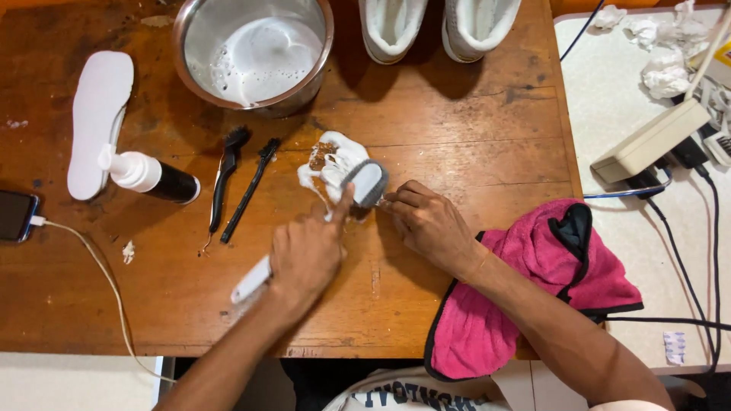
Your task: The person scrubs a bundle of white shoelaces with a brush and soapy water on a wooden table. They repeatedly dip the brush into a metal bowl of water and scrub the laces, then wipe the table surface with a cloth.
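My left hand is closed around the white handle of a scrubbing brush, index finger stretched along it. The brush's grey-and-white head rests at the edge of a patch of white foam on the wooden table. My right hand lies just right of the brush head, fingertips touching the table beside it; I cannot tell whether it pins anything small. Brownish material shows under the foam.
A steel bowl of soapy water stands at the back, with two white shoes to its right. Left are a white insole, a spray bottle, two black brushes and a phone. A pink towel hangs at the right edge.
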